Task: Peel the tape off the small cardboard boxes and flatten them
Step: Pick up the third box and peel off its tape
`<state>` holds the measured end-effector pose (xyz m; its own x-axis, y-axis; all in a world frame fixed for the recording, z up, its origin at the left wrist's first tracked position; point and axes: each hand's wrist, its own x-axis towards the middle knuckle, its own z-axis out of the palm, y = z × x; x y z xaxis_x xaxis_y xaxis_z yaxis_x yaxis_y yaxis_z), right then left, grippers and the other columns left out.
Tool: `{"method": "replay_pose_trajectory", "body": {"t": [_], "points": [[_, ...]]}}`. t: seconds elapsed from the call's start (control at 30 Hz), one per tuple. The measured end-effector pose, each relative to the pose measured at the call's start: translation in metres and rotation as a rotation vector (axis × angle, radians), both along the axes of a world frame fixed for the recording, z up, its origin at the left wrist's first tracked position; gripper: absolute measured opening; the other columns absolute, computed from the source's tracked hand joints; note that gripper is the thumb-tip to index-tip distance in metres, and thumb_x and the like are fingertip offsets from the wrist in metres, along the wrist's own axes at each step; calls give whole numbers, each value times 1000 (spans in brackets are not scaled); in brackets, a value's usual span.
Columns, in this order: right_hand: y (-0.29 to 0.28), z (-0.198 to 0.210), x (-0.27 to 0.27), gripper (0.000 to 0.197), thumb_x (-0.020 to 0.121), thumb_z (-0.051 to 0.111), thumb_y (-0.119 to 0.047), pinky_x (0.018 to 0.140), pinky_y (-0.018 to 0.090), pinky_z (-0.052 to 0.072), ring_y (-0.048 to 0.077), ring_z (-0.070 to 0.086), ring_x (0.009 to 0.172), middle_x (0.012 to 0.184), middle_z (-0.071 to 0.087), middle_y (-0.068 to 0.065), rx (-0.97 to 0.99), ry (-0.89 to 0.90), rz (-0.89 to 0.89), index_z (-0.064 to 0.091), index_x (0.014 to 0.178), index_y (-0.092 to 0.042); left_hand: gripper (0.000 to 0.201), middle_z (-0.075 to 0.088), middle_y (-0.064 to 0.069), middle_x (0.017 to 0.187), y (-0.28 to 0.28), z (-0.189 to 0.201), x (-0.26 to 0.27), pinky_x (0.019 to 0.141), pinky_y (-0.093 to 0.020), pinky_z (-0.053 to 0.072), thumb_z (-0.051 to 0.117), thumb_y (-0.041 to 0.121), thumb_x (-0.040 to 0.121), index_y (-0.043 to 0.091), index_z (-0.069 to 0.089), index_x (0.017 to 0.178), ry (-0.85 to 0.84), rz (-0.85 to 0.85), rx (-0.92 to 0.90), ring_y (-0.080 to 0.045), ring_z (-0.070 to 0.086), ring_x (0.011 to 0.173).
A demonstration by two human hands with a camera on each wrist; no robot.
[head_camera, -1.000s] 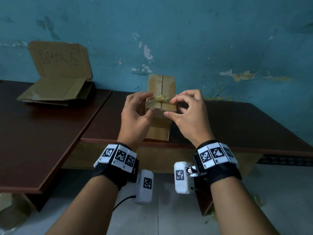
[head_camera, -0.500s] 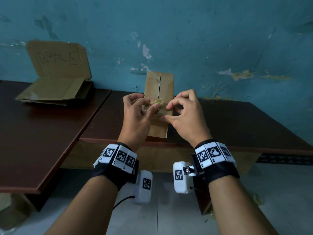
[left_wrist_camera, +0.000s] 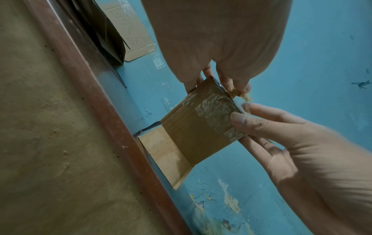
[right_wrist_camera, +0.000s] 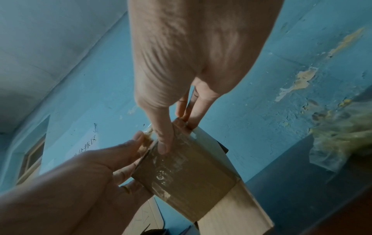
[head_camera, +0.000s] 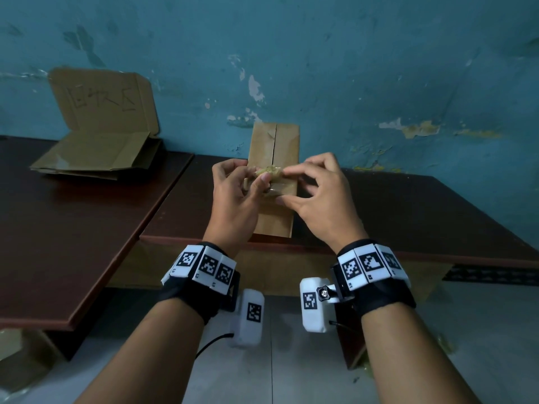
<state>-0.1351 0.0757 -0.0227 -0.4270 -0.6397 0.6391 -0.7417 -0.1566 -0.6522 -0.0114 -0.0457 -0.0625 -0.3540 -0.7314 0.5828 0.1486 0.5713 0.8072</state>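
Matt brown cardboard box (head_camera: 272, 182) bearing glossy wrinkled tape (left_wrist_camera: 216, 109); dark polished wood table (head_camera: 408, 211); peeling painted wall (head_camera: 350, 68).

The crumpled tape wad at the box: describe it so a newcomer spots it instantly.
Start at the dark brown table against the blue wall, where both hands hold a small cardboard box upright. Between the left hand and right hand, at the box's middle, sits the crumpled tape wad: yellowish and glossy against matte brown cardboard.

Both hands, left hand (head_camera: 233, 196) and right hand (head_camera: 318, 205), pinch crumpled tape (head_camera: 269, 170) against the cardboard box (head_camera: 274, 147).
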Motion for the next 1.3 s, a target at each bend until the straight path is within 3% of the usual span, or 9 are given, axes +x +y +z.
{"method": "replay_pose_trajectory", "body": {"t": [0.1,0.37,0.53,0.63,0.7,0.87,0.97,1.13,1.3], "points": [[-3,-1,0,38,68,99,-6,98,36,60,18,66,104,111,47,-6,5,55,-33,79,98,-19,13,44,-5,132,1,0,0,110,-41,53,70,30,104,18,74,103,-2,13,-20,-15,54,128],[0,-6,-9,28,76,94,-11,103,42,54,19,58,109,112,45,-5,145,195,-95,73,92,-17,13,40,0,130,5,-4,-4,108,-47,56,73,36,101,23,71,98,-38,-26,-34,-21,54,130],[1,-5,-12,32,77,93,-11,94,32,50,17,55,104,106,47,-9,161,230,-91,66,89,-24,12,40,-1,131,10,-1,-4,108,-44,56,73,34,101,23,69,98,-62,-9,-41,-18,51,131],[4,-2,-10,31,79,90,-10,82,15,40,15,50,102,102,51,-11,193,239,-91,65,89,-24,10,40,-2,132,12,1,-3,109,-43,54,72,32,101,27,67,96,-58,-15,-42,-15,49,130],[5,0,-8,31,80,89,-11,78,11,35,12,46,100,98,54,-14,207,261,-98,62,88,-26,10,40,-2,132,12,2,-1,110,-39,53,72,32,101,27,66,96,-67,-9,-51,-13,49,129],[3,-2,-3,35,77,88,-7,77,16,35,9,42,94,89,50,-21,190,319,-79,59,89,-24,17,43,-4,134,6,0,-2,100,-16,50,71,32,102,15,70,101,-80,10,-66,5,47,120],[4,-1,-4,32,79,86,-4,74,16,35,8,44,89,89,49,-18,207,310,-47,60,90,-19,23,43,-3,135,3,-2,-3,96,-14,50,71,34,102,11,71,104,-89,1,-66,4,49,119],[4,-2,-4,27,81,82,1,73,26,41,7,49,82,87,51,-14,198,268,-22,61,86,-16,14,46,1,131,5,0,-2,90,-4,45,73,35,100,27,65,93,-108,-6,-56,5,52,114],[3,-4,-5,26,80,79,6,69,26,41,2,46,73,81,51,-14,168,238,-30,63,82,-15,19,47,4,125,7,2,-2,87,-1,40,75,36,98,37,58,89,-119,17,-61,8,51,107]]}}
